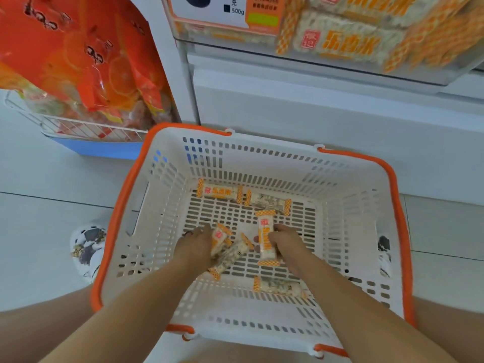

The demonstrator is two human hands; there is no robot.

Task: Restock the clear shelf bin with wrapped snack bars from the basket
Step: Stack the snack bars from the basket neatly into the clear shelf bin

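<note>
Snack bars (219, 191) in clear wrappers, orange-checkered ends, white puffed filling.

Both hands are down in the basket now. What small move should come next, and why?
Probably lift both hands up toward the clear shelf bin: the left hand already grips two bars and the right hand grips one bar.
</note>
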